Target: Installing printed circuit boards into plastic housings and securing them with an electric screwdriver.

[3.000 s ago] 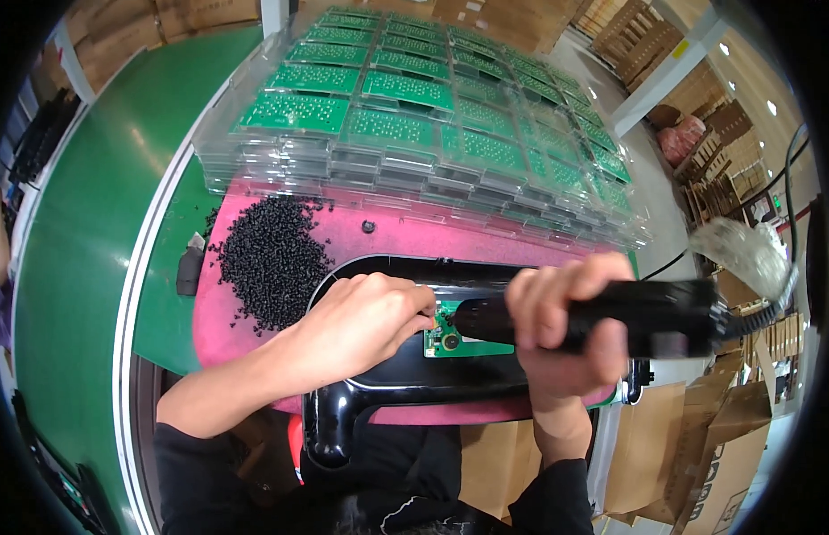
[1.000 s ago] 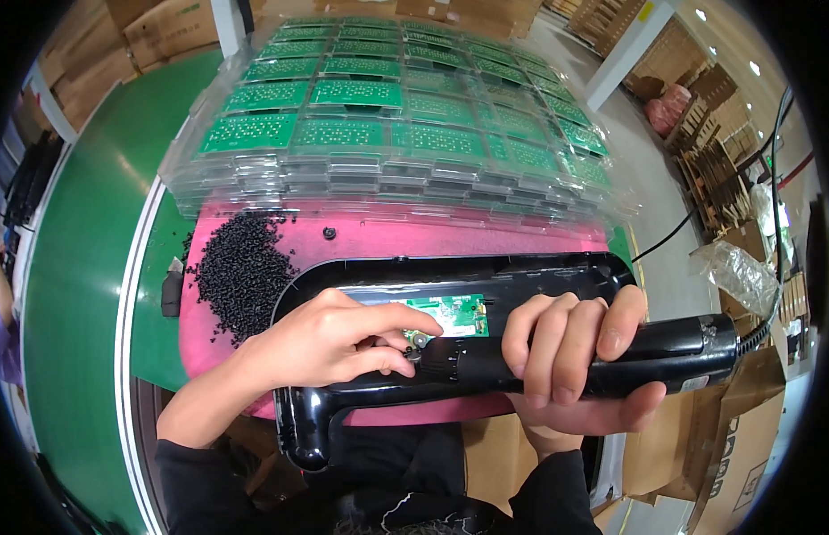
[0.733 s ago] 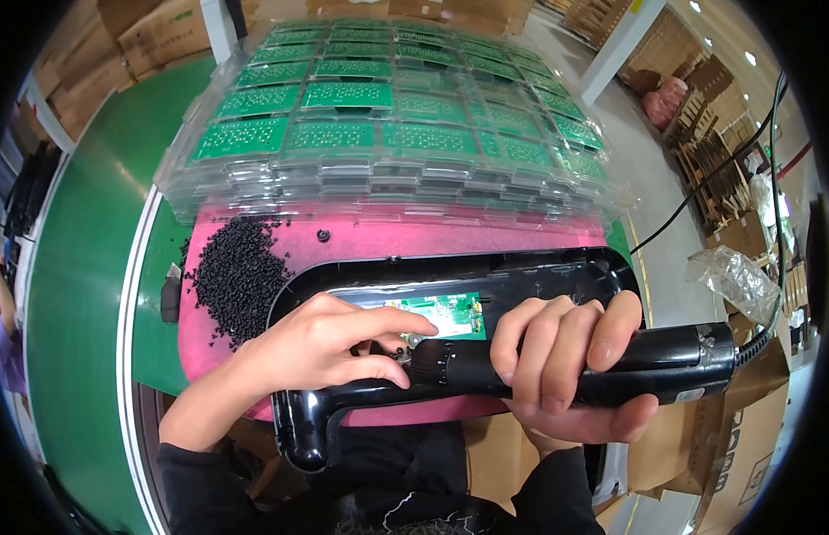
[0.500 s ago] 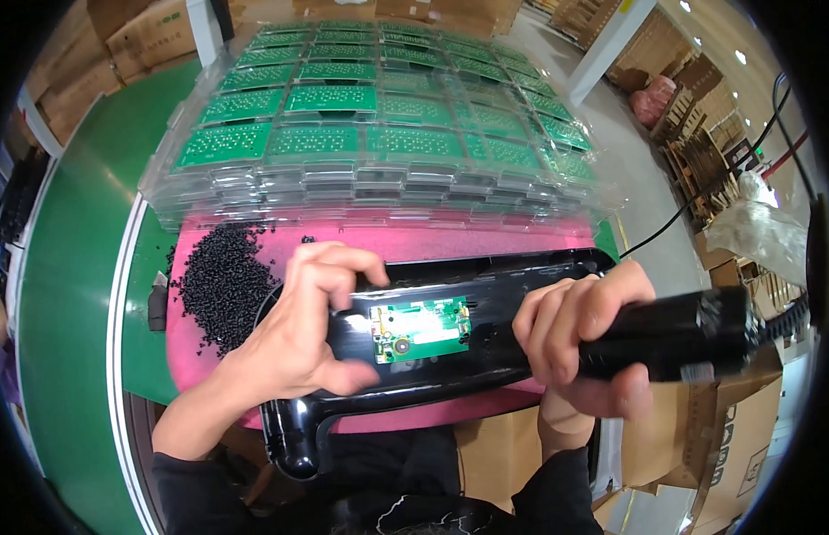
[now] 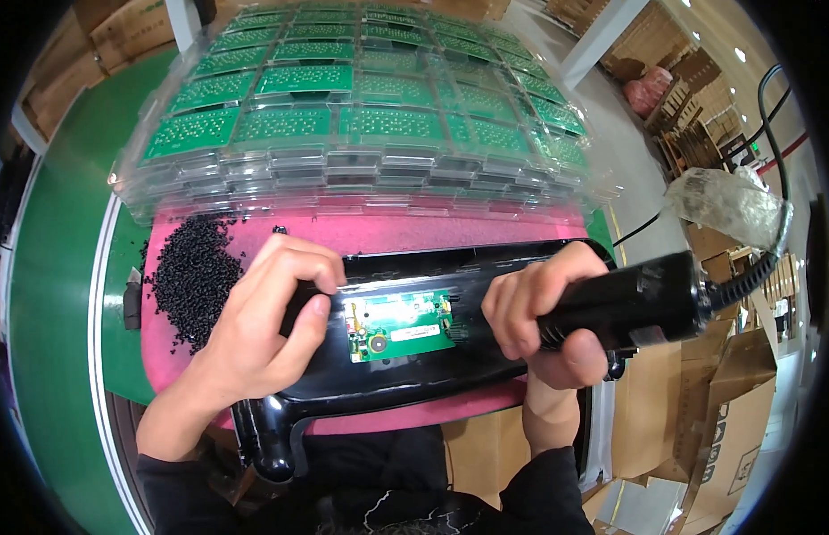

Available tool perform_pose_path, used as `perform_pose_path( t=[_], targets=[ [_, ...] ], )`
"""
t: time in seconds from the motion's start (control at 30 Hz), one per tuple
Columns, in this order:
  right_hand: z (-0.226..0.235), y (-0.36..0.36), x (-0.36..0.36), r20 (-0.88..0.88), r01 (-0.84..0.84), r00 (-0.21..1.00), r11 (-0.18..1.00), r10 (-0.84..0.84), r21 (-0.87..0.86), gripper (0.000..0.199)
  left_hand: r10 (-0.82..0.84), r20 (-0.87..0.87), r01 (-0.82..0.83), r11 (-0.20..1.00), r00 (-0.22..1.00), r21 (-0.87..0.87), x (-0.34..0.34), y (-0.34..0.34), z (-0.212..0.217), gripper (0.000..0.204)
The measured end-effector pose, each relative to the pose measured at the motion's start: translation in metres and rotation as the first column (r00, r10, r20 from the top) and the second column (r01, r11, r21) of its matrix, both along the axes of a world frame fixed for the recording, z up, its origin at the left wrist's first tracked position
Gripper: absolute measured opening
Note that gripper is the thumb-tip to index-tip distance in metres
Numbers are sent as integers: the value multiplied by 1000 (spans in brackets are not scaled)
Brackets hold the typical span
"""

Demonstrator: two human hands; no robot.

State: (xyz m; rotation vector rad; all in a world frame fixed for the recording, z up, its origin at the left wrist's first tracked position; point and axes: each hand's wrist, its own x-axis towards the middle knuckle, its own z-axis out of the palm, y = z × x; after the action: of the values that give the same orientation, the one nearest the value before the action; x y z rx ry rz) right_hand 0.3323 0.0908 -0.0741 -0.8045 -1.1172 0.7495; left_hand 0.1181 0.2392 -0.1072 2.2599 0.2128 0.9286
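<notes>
A glossy black plastic housing (image 5: 405, 379) lies across the pink mat. Set into its recess is a green circuit board (image 5: 398, 328) with a white label. My left hand (image 5: 263, 321) hovers over the housing's left part, thumb and forefinger drawn together beside the board; anything between them is too small to make out. My right hand (image 5: 548, 312) is wrapped round a black corded electric screwdriver (image 5: 628, 301), held on its side to the right of the board. The hand hides its tip.
Small black screws (image 5: 191, 276) form a heap on the pink mat (image 5: 414, 230), left of the housing. Clear plastic trays (image 5: 343, 183) of green boards are stacked behind. The screwdriver's cable (image 5: 760, 267) rises at right, near cardboard boxes (image 5: 735, 428).
My left thumb and forefinger have come together from a spread position. The housing, both hands and the screwdriver appear shifted left in the picture as the whole view has moved.
</notes>
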Motion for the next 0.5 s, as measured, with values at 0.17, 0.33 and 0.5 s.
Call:
perform_pose_path(
  t=[0.17, 0.33, 0.5],
  targets=[
    [-7, 5, -1, -106, -173, 979, 984, 176, 34, 35, -128, -105, 123, 991, 986, -51, -2, -5, 4, 24],
    [-3, 2, -12, 38, -40, 998, 996, 43, -82, 46, -213, -152, 196, 973, 965, -117, -3, -5, 9, 32],
    [-7, 5, 2, 1, -57, 998, 998, 57, 21, 44, -296, -142, 276, 950, 945, -147, -4, -5, 7, 43]
  ],
)
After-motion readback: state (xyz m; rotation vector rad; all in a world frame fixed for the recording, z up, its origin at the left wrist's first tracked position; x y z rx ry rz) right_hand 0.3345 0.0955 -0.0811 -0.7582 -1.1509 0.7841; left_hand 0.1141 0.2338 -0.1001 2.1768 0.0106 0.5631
